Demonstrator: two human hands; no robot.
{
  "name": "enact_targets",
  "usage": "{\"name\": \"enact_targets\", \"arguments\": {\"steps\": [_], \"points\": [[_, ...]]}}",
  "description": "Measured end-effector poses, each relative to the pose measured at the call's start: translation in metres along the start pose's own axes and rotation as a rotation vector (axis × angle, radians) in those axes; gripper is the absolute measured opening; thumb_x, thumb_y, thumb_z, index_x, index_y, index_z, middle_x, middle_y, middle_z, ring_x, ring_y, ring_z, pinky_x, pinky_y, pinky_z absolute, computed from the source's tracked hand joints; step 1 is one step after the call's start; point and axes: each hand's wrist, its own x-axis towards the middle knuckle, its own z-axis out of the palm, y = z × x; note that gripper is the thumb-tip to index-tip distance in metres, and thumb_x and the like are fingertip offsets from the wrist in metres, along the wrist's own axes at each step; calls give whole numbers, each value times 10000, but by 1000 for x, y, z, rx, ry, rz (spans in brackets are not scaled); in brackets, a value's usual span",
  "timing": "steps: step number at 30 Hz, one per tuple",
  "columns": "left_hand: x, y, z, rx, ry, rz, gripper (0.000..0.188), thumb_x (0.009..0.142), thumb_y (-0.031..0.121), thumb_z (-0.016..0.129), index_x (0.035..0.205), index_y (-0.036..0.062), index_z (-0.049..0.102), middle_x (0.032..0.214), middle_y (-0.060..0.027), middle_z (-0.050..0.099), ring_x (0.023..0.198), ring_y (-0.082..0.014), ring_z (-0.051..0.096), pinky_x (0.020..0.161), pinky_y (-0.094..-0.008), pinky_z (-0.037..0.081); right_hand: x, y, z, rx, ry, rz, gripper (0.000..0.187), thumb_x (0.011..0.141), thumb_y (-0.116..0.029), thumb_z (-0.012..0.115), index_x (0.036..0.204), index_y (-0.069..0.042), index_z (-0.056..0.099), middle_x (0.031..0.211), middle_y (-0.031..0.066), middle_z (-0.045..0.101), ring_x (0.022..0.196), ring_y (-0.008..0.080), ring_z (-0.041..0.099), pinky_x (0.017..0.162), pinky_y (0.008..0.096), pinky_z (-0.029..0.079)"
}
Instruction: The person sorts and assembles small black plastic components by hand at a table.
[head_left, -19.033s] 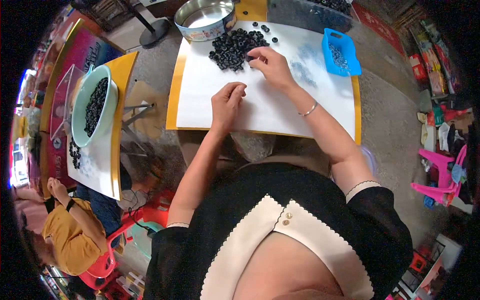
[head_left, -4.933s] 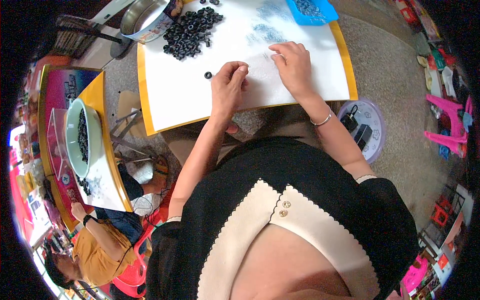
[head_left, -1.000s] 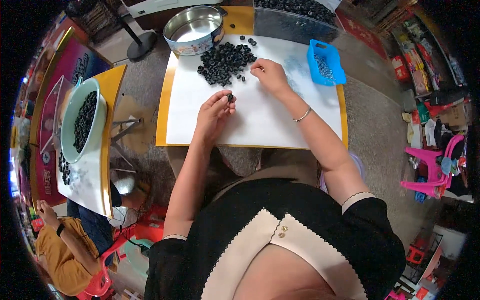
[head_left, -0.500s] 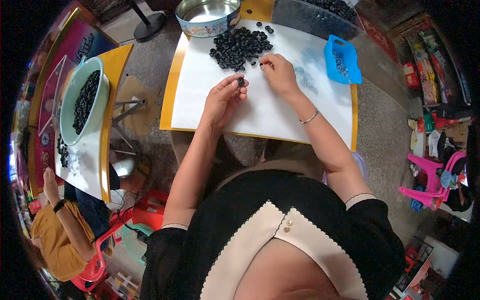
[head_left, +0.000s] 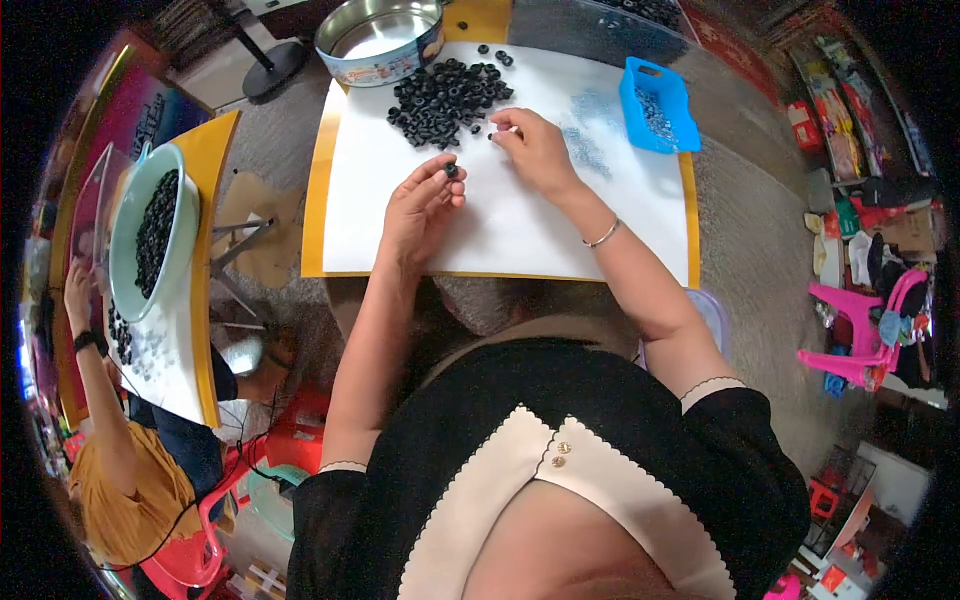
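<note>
One black ring [head_left: 451, 171] is in the left hand [head_left: 418, 205], gripped between thumb and fingertips above the white surface [head_left: 560, 230]. From that ring, the right hand [head_left: 538, 150] is between 2 and 3 o'clock, its thumb and forefinger drawn close together; a dark speck shows at the tips, but I cannot tell whether it is gripped.

The ring looks light and firm, perhaps rubber or plastic, hardly fragile, but small and round enough to roll. The outer wall seems the best hold, pinched lightly from opposite sides.

Counts: one ring held; one loose ring [head_left: 475, 129] at 1 o'clock, near the right hand; about three more past the far edge of the pile, between 12 and 1. The black pile [head_left: 445, 100], at 12 o'clock, is too heaped to count. One round tin [head_left: 385, 70] stands at 11, one blue tray [head_left: 682, 122] between 2 and 3, one pale green basin [head_left: 185, 232] between 8 and 9. Scattered pale-blue bits [head_left: 585, 140] are too many to count.
</note>
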Motion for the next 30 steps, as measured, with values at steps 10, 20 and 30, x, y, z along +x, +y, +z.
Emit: {"name": "enact_targets", "arguments": {"steps": [10, 20, 30], "points": [[0, 1, 3, -57, -6, 8, 260, 869, 22, 525, 1119, -53, 522, 945, -140, 598, 757, -152, 594, 678, -247, 517, 16, 10, -57, -135, 88, 12, 160, 792, -178, 572, 862, -61, 655, 857, 124, 630, 803, 289, 602, 736, 372, 474], [1, 0, -5, -29, -30, -1, 247, 879, 46, 528, 1110, -41, 536, 941, -127, 607, 760, -146, 594, 690, -246, 516, 25, -12, 20, -531, -37, -235, 104, 776, -160, 593, 799, -68, 638, 805, 119, 596, 819, 298, 579, 724, 416, 467], [-8, 6, 1, -35, -13, 11, 243, 882, 53, 522, 1106, -41, 536, 938, -123, 606, 744, -139, 584, 691, -239, 507, -1, -57, -18, 532, -192, 220, 124, 829, -90, 582, 929, -19, 601, 831, 59, 637, 700, 117, 545, 667, 244, 434]]}}
